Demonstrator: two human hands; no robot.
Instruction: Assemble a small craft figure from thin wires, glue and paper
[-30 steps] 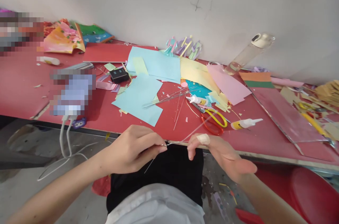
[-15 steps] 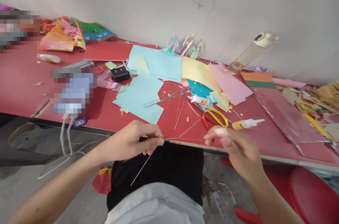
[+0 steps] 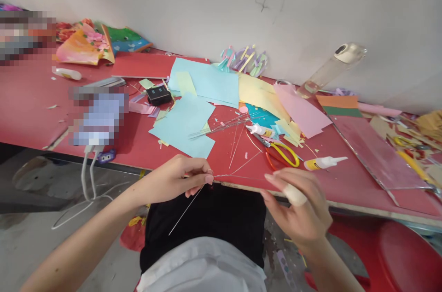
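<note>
My left hand [image 3: 179,181] pinches thin metal wires [image 3: 238,176] at the front edge of the red table [image 3: 31,112]; one loose wire end hangs down over my black lap. My right hand [image 3: 297,204], a bandage on one finger, is curled around the other end of the wires, fingers bent and close together. Beyond the hands a bundle of spare wires [image 3: 221,127] lies across light blue paper [image 3: 184,124].
Yellow-and-red scissors [image 3: 281,156] and two small glue bottles [image 3: 324,162] [image 3: 260,131] lie just past my right hand. Coloured paper sheets, scraps, a black box [image 3: 158,95], a clear bottle [image 3: 328,71] and a plastic sheet [image 3: 376,154] cover the table. White cables hang at the left.
My right hand turned over and dropped lower along the wire, from palm-up beside the left hand to curled further right. The left hand kept its pinch; the loose wire end hangs longer.
</note>
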